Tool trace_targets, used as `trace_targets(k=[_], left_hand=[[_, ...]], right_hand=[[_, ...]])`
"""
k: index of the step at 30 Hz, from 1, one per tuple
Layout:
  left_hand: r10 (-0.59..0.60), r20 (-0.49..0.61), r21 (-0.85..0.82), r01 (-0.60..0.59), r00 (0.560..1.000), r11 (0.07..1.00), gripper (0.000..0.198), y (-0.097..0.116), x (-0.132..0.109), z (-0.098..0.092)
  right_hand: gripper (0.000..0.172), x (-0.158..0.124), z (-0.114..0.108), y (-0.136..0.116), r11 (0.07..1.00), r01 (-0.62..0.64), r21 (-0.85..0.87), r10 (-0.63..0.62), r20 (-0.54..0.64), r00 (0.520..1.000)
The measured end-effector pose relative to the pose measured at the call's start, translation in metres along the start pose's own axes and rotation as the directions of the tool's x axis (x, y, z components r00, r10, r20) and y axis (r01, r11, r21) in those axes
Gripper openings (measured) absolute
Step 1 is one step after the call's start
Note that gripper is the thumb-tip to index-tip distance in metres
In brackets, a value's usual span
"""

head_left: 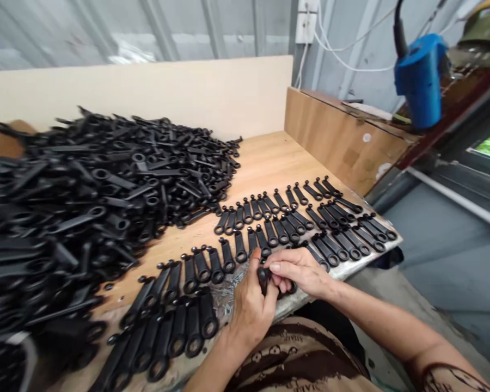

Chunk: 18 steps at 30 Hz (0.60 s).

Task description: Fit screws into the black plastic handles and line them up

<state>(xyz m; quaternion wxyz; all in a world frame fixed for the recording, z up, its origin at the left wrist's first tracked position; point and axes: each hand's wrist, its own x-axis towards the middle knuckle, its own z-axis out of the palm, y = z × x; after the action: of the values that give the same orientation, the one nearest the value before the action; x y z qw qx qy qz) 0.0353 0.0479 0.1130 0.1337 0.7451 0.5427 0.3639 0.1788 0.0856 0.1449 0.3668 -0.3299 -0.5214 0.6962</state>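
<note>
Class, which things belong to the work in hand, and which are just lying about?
Belonging, it seems:
held part
laid-out parts
pile
metal bits

Apparently just about:
blue tool, hanging
wooden box
socket

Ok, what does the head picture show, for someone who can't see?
A person's left hand and right hand handle a black part at a wooden table. Rows of black ring-ended levers lie around them, with a big heap at left.
</note>
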Motion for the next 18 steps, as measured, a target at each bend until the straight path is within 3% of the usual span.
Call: trace_targets(k=[3, 5, 7, 8, 9, 11, 14, 18], left_hand=[[-0.082, 0.116, -0.165, 0.1, 0.99, 0.981, 0.084, 0.012, 0.011, -0.002], [-0.143, 0.115, -0.272, 0.17, 0.983, 0.947, 0.088, 0.014, 0.016, -0.007], [-0.209, 0.069, -0.364, 0.22, 0.975, 0.905, 0.084, 0.01, 0.018, -0.014], [-0.245, 0.038, -0.4, 0.24, 0.969, 0.885, 0.082, 0.007, 0.019, -0.018], [-0.283, 0.007, -0.429, 0.259, 0.959, 0.865, 0.08, 0.003, 0.018, -0.022], [-0.37, -0.034, -0.477, 0.31, 0.928, 0.823, 0.076, -0.005, 0.016, -0.028], [-0.487, -0.039, -0.519, 0.398, 0.873, 0.756, 0.075, -0.014, 0.012, -0.035], [-0.574, -0.033, -0.464, 0.495, 0.818, 0.734, 0.074, -0.017, 0.004, -0.04]], right_hand=[[0.028, -0.001, -0.028, -0.032, 0.978, 0.068, -0.199, -0.089, -0.096, 0.991], [0.03, 0.006, -0.063, -0.059, 0.905, 0.101, -0.413, -0.209, -0.224, 0.952], [0.031, 0.019, -0.111, -0.086, 0.731, 0.07, -0.679, -0.38, -0.32, 0.868], [0.032, 0.028, -0.139, -0.097, 0.597, -0.019, -0.802, -0.423, -0.335, 0.842], [0.033, 0.038, -0.167, -0.106, 0.442, -0.153, -0.884, -0.456, -0.368, 0.811], [0.037, 0.061, -0.218, -0.115, 0.188, -0.447, -0.875, -0.431, -0.482, 0.762], [0.049, 0.091, -0.271, -0.108, 0.139, -0.59, -0.795, -0.377, -0.594, 0.711], [0.055, 0.106, -0.296, -0.08, 0.195, -0.614, -0.765, -0.338, -0.64, 0.69]])
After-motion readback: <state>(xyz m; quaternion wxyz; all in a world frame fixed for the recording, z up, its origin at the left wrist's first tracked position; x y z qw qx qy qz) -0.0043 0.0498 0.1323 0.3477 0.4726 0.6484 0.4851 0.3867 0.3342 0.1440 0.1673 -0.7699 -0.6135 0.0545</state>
